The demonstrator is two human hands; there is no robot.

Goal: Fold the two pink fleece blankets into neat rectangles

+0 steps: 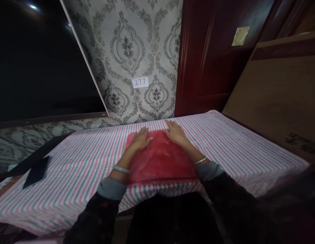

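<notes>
A red, soft-looking folded cloth (pixel 162 159) lies flat on the striped tablecloth (pixel 91 159) in front of me. My left hand (pixel 141 139) rests on its far left corner, palm down with the fingers stretched forward. Across from it, my right hand (pixel 175 132) lies on the far right corner, its fingers spread and reaching past the cloth's back edge. Neither hand grips anything. The near edge of the red cloth sits close to the table's front edge. Whether it is a towel or a blanket I cannot tell.
A dark phone or tablet (pixel 37 171) lies at the table's left end. Behind on the left is a large dark screen (pixel 45 67). A big cardboard box (pixel 281 91) leans at the right. The patterned wall (pixel 127 47) bears a paper label (pixel 140 82) reading 277.
</notes>
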